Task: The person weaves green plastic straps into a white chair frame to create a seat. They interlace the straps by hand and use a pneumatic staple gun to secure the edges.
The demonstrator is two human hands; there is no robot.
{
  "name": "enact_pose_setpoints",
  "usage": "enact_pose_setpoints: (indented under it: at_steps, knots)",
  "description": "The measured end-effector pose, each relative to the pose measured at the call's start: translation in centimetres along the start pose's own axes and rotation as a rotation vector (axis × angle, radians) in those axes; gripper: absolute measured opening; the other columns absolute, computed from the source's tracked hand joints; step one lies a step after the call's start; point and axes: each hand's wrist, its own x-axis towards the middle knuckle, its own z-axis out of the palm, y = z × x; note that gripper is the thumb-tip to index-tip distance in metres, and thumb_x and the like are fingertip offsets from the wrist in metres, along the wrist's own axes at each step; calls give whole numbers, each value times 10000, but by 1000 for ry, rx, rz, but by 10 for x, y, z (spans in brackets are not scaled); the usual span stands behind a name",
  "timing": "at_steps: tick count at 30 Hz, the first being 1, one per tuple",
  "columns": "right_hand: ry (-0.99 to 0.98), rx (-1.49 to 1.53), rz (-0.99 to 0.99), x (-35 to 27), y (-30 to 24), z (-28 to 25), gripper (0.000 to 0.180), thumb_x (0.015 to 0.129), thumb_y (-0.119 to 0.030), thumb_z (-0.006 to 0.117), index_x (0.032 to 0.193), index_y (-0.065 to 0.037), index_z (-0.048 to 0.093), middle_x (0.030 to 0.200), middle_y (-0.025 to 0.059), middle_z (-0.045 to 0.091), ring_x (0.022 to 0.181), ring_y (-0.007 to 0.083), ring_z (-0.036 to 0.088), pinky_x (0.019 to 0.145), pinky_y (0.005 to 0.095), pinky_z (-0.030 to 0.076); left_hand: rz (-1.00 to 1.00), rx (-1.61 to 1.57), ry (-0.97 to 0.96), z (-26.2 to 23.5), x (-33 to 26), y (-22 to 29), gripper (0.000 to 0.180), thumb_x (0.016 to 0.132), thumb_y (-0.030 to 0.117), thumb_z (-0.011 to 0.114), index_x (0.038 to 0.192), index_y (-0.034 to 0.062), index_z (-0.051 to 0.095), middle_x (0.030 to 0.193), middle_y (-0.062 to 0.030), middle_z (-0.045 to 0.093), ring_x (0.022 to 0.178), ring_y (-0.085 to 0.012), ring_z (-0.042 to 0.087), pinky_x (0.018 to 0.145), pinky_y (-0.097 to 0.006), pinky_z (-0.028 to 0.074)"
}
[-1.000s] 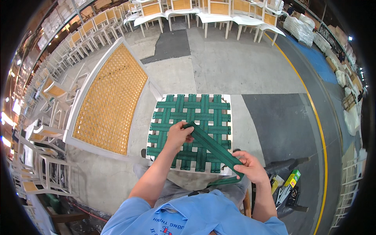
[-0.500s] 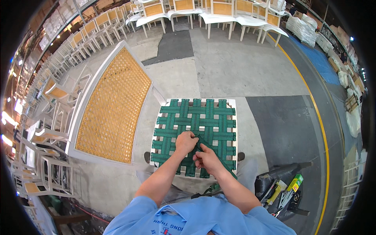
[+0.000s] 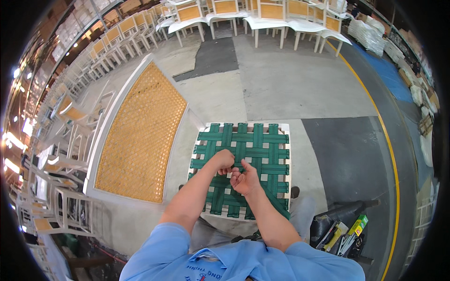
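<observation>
Both my hands meet over the middle of the seat frame, left hand curled shut and right hand with fingers pinching a flat green strap trailing toward five o'clock, which could twist or slacken the taut woven grid if my grip slips.

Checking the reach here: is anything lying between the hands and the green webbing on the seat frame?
Nothing visible does. The left hand and right hand are already down on the green webbing, near the middle of the white seat frame.
</observation>
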Motion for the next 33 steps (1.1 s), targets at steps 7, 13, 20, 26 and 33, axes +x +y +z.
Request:
enact_pose_setpoints:
  at_steps: [7, 13, 20, 26, 33]
  knots:
    - [-243, -39, 179, 8, -15, -26, 659, 940, -702, 634, 987, -46, 598, 844, 1, 638, 666, 136, 617, 567, 277, 510, -72, 30, -146, -8, 23, 0, 351, 1028, 160, 481, 1315, 111, 676, 842, -112, 743, 656, -246, 693, 577, -440, 598]
    - [-137, -56, 79, 8, -1, -15, 636, 987, -657, 601, 1105, -33, 579, 839, 12, 674, 659, 147, 634, 593, 288, 543, 14, -186, -32, -3, 5, -23, 341, 992, 147, 562, 1301, 88, 695, 733, -107, 694, 568, -253, 699, 502, -410, 578]
    - [102, -533, -265, -58, 15, -13, 422, 1034, -356, 664, 1270, -15, 585, 990, 100, 680, 827, 185, 695, 688, 327, 578, 130, -139, 346, 8, 0, -26, 299, 1016, 229, 545, 1131, 18, 723, 771, -175, 733, 616, -293, 722, 608, -416, 591]
    - [620, -1911, -1200, -190, -16, -93, 834, 813, -90, 821, 1539, -10, 417, 1262, 217, 621, 1154, 337, 617, 1049, 411, 482, 319, -582, 635, -86, -10, 27, 285, 1047, 205, 500, 951, 17, 691, 665, -71, 627, 508, -192, 608, 541, -366, 530]
    - [342, -1105, -614, -180, -28, -120, 822, 781, 1, 844, 1490, -24, 429, 1331, 129, 630, 1203, 247, 621, 1035, 406, 509, 361, -533, 404, -87, -33, 33, 210, 1064, 200, 510, 1099, 77, 676, 884, 14, 648, 831, -123, 580, 705, -378, 497]
